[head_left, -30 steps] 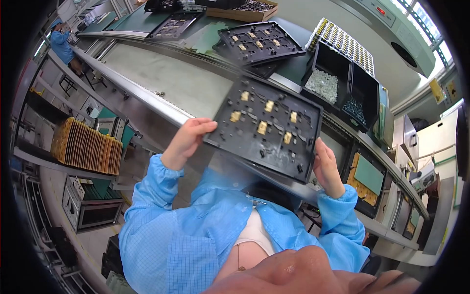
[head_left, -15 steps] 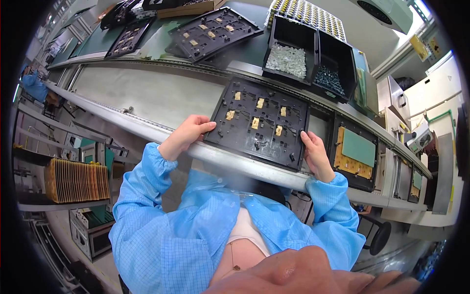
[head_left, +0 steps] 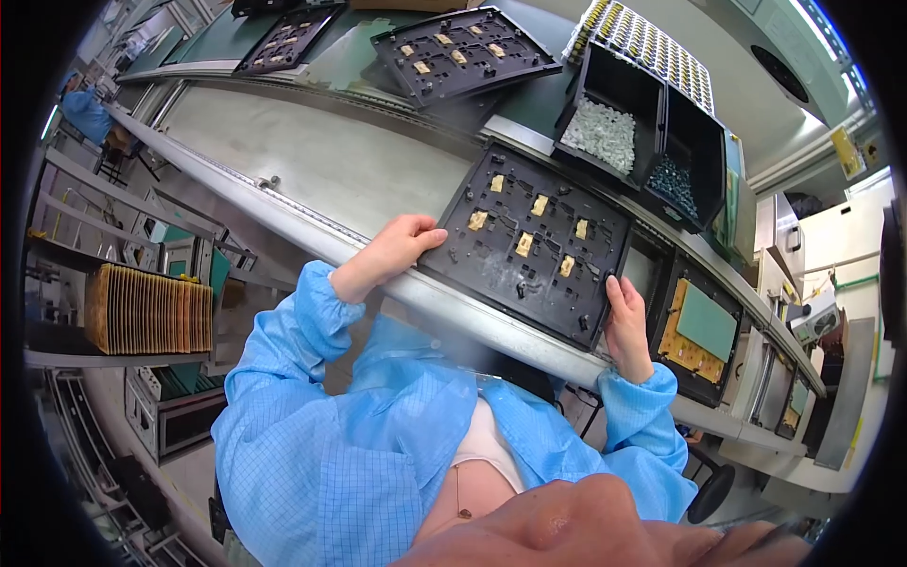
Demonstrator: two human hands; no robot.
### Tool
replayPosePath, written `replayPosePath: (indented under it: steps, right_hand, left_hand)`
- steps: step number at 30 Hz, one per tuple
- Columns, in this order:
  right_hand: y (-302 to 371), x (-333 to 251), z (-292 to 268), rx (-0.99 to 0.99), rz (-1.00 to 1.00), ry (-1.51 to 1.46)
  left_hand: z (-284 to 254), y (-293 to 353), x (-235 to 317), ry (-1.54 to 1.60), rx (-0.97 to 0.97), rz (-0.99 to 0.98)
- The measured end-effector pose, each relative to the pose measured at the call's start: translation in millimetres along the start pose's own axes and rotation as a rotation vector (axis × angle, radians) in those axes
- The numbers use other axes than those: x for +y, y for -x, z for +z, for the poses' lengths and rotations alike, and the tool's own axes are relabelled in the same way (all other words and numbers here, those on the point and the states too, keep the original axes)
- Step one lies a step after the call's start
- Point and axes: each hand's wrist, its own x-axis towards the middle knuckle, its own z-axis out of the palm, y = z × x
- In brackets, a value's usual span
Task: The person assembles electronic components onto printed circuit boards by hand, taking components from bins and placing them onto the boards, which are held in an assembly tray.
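A black pallet [head_left: 491, 269] with cut-outs, small clamps and several cream-coloured blocks lies across the rails of the line in front of me. At its near left corner, my left hand [head_left: 389, 255] grips the edge, the thumb on top and the other fingers mostly hidden. My right hand [head_left: 627, 329] holds the right edge near the front corner, its fingers close together against the side. Both forearms are in blue sleeves.
Behind the pallet stand a black bin of clear pieces [head_left: 602, 132] and one of dark blue pieces [head_left: 673, 182]. Another black pallet [head_left: 453, 90] lies at the back. A pallet carrying a green board [head_left: 707, 318] sits to the right; a brown slotted rack [head_left: 151, 310] stands left.
The whole view has turned slightly, so the line sits further right and more slanted. Both hands still hold the pallet, which shows no clear shift along the rails.
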Motion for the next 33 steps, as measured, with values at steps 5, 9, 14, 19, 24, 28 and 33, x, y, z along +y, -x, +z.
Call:
replayPosePath:
  steps: [5, 9, 14, 19, 24, 28, 33]
  right_hand:
    - [-3.7, 6.0, -5.6, 0.025, 0.0, 0.008]
    - [-4.1, 2.0, -2.0, 0.008, -0.016, 0.047]
    - [-7.0, -6.6, -6.5, -0.023, 0.012, 0.112]
    - [-31.9, -41.4, -33.5, 0.082, 0.476, -0.194]
    - [11.1, -40.5, -7.5, 0.162, -0.33, 0.803]
    - [-41.2, -56.2, 37.2, -0.073, -0.428, 0.898]
    - [-71.9, -72.0, 89.1, -0.292, -0.601, 0.981]
  left_hand:
    - [3.3, -4.1, 6.9, -0.344, 0.062, -0.011]
    - [4.5, -4.8, -1.4, -0.474, 0.101, 0.094]
    - [16.6, -6.2, 3.3, -0.65, 0.178, 0.146]
    - [20.0, 50.8, 4.7, -0.733, 0.961, 0.758]
    - [-20.3, 179.9, -58.7, -1.092, 1.523, 0.612]
    - [-46.7, 352.6, -159.0, -1.328, 1.958, -0.262]
    - [2.7, 543.0, -244.3, -0.714, 2.251, -1.823]
